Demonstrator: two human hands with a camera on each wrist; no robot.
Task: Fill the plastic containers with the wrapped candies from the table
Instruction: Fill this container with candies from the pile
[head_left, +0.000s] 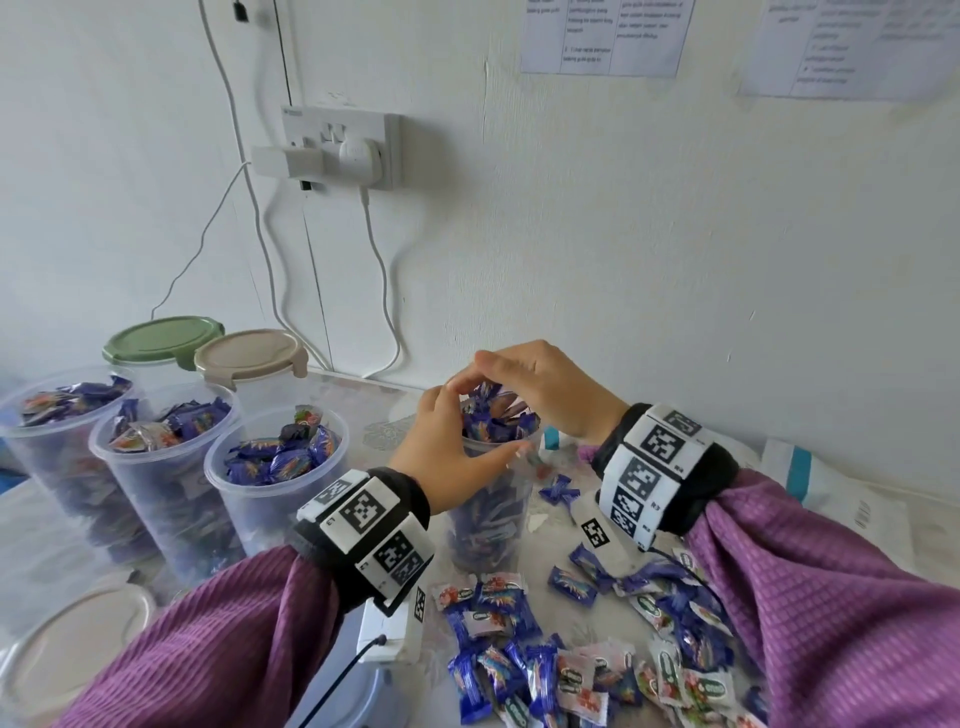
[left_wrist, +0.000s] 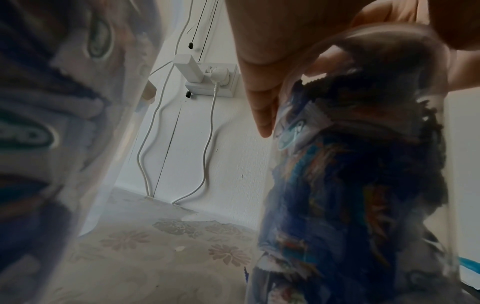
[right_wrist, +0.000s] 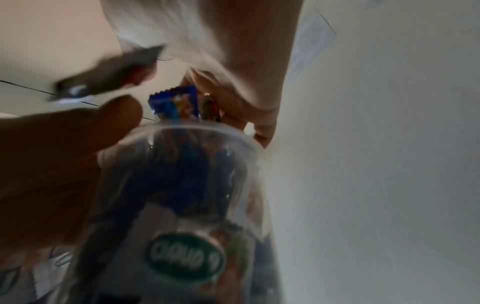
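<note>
a: the table (head_left: 545, 587) carries the lot: three filled clear tubs (head_left: 156, 467) lined up at the left with no lids on them, two lidded tubs behind those, and a loose lid (head_left: 67, 649) at the near left corner.

b: and the container in hand (head_left: 491, 514)?

a: it stands upright in the middle, heaped past its rim with wrapped candies (head_left: 493, 410). the left hand (head_left: 447, 452) curls around its upper wall, thumb along the near side. the right hand (head_left: 545, 395) arches over the mouth, fingers bent down onto the heap; whether it pinches a candy or only presses, the views do not settle.

b: so which step is this?

a: it reads as topping off and settling the fourth tub. the spare candies (head_left: 597, 660) lie scattered on the table just in front of it.

b: next?

a: probably tucking the overhanging wrappers below the rim without tipping the tub, then a lid.
</note>
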